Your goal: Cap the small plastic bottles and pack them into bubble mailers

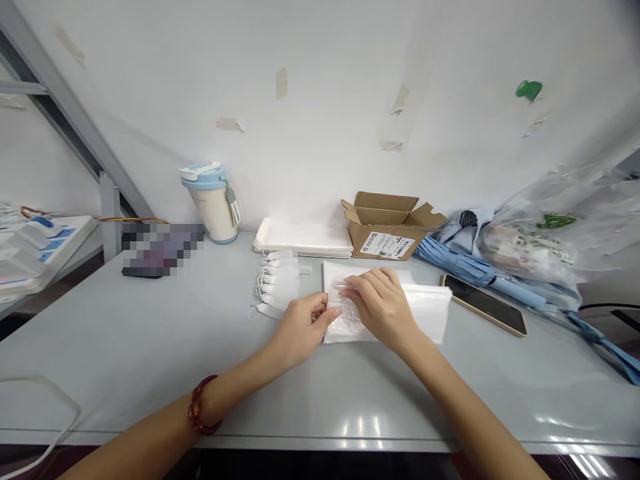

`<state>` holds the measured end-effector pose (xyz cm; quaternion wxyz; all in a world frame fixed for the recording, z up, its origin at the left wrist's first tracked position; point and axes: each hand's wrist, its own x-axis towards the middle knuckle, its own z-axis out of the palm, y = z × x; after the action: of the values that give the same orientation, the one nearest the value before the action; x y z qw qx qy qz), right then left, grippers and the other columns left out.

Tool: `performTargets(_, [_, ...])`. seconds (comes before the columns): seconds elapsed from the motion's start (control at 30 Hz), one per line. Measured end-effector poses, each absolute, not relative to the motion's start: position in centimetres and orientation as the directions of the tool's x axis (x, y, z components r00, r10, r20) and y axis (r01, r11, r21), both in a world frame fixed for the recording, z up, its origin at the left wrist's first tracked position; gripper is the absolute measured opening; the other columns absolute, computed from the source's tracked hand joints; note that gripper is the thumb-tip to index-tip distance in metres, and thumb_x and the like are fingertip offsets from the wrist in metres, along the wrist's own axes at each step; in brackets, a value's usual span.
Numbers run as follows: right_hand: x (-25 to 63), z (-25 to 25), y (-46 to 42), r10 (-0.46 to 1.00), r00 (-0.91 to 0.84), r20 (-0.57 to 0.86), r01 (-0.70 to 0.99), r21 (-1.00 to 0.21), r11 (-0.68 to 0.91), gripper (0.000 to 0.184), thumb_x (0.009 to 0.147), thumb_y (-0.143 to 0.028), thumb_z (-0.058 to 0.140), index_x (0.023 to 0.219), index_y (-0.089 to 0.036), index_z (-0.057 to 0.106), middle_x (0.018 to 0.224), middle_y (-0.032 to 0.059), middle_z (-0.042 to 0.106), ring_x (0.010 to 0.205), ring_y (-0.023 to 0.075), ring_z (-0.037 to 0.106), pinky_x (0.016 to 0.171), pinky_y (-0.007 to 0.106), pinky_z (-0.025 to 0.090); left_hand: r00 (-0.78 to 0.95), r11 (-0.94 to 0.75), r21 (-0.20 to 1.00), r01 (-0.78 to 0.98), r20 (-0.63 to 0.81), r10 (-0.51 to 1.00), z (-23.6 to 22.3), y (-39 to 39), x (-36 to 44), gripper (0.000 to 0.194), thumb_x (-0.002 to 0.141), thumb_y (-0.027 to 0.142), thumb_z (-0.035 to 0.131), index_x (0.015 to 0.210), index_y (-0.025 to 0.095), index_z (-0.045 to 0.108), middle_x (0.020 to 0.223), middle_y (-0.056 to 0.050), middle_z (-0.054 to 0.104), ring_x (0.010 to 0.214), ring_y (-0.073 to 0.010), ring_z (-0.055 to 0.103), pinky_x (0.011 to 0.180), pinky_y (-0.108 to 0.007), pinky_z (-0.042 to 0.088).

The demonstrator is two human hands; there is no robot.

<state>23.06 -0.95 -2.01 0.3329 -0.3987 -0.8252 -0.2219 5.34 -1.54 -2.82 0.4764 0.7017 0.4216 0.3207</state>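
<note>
My left hand [300,330] pinches the left edge of a clear bubble-wrap bag [351,325] between thumb and fingers. On the same bag, near its top, the fingers of my right hand [383,303] are closed. Under and beside it lie flat white sheets or bags [431,308], partly hidden by my right hand. Just left of the bag, several small white pieces with thin string loops [280,283] lie in a column on the grey table [210,347]; their exact kind is unclear.
Behind stand an open cardboard box [387,233], a stack of flat white pieces [307,237] and a cream tumbler with a blue lid [213,207]. To the right lie a phone [483,303], a blue umbrella [465,263] and a clear plastic bag [535,240]. A white cable [63,400] crosses the left front.
</note>
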Motion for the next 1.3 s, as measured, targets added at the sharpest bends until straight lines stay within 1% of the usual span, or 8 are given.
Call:
performTargets(0.1, [23.4,-3.0,-0.4,0.718,-0.488,0.495,0.828,0.002,0.561,0.021,0.093,-0.022,0.047,0.075,-0.017,0.057,0.063,0.0028,0.062,0.058,0.0151,0.056,0.059,0.027,0.033,0.484,-0.010,0.956,0.294,-0.140,0.864,-3.6,-1.4,5.6,0.018,0.085,0.032,0.051,0.091,0.015,0.055,0.049,0.009,0.041,0.038,-0.0091,0.040,0.039,-0.021,0.031])
performTargets(0.27, [23.2,-4.6,0.0,0.881,-0.420,0.218,0.885,-0.117,0.451,0.024,0.090,-0.018,0.052,0.066,-0.018,0.059,0.061,0.0009,0.063,0.053,0.0130,0.056,0.050,0.024,0.028,0.440,0.046,0.908,0.417,-0.246,0.864,-4.8,-1.8,5.9,0.060,0.082,0.027,0.052,0.137,0.012,0.031,0.054,0.008,0.050,0.036,-0.0127,0.046,0.037,-0.023,0.036])
performTargets(0.43, [22.9,-5.0,0.5,0.851,-0.481,0.210,0.858,-0.088,0.507,0.016,0.085,-0.010,0.057,0.072,-0.017,0.065,0.070,0.0024,0.064,0.068,0.0137,0.057,0.059,0.025,0.032,0.504,-0.389,0.674,0.627,0.029,0.863,-5.2,-2.6,5.7,0.047,0.085,0.024,0.049,0.131,0.013,0.043,0.058,0.000,0.057,0.055,-0.0209,0.058,0.050,-0.028,0.040])
performTargets(0.63, [22.4,-5.2,1.4,0.821,-0.521,0.232,0.850,0.055,0.524,0.018,0.088,-0.017,0.056,0.074,-0.016,0.067,0.076,0.0049,0.064,0.078,0.0165,0.055,0.071,0.031,0.030,0.627,-0.618,0.306,0.724,0.082,0.775,-4.8,-3.0,5.6,0.028,0.093,0.023,0.037,0.111,0.014,0.057,0.078,-0.008,0.065,0.069,-0.0241,0.062,0.057,-0.032,0.045])
performTargets(0.73, [22.2,-5.2,1.7,0.880,-0.427,0.210,0.903,0.045,0.427,0.023,0.092,-0.025,0.052,0.077,-0.015,0.067,0.079,0.0065,0.065,0.081,0.0187,0.056,0.072,0.032,0.029,0.740,-0.766,0.256,0.590,0.208,0.640,-4.5,-3.1,5.6,0.021,0.093,0.027,0.042,0.095,0.016,0.060,0.092,-0.009,0.061,0.088,-0.0245,0.058,0.072,-0.035,0.049])
performTargets(0.87, [22.4,-4.8,1.7,0.925,-0.330,0.189,0.941,-0.011,0.338,0.022,0.093,-0.026,0.049,0.084,-0.015,0.065,0.088,0.0078,0.065,0.087,0.0201,0.056,0.073,0.032,0.030,0.822,-0.876,0.235,0.421,0.310,0.478,-4.8,-3.0,5.7,0.022,0.090,0.029,0.052,0.107,0.016,0.056,0.108,-0.012,0.057,0.105,-0.0258,0.052,0.086,-0.038,0.048])
performTargets(1.0, [23.8,-3.8,1.4,0.944,-0.282,0.171,0.959,0.008,0.285,0.014,0.089,-0.018,0.054,0.098,-0.017,0.064,0.099,0.0090,0.064,0.095,0.0225,0.056,0.076,0.031,0.034,0.818,-0.879,0.211,0.428,0.323,0.476,-5.4,-2.8,5.6,0.021,0.092,0.018,0.045,0.110,0.018,0.054,0.110,-0.011,0.056,0.105,-0.0243,0.054,0.085,-0.038,0.049])
performTargets(1.3, [29.3,-2.5,2.0,0.995,-0.100,-0.001,0.991,0.089,0.100,0.052,0.076,-0.027,0.069,0.125,-0.024,0.053,0.126,0.0140,0.055,0.112,0.0341,0.051,0.084,0.044,0.038,0.841,-0.879,0.162,0.449,0.256,0.477,-5.0,-2.7,5.7,0.026,0.092,0.023,0.048,0.116,0.015,0.051,0.110,-0.013,0.056,0.101,-0.0247,0.054,0.082,-0.037,0.052])
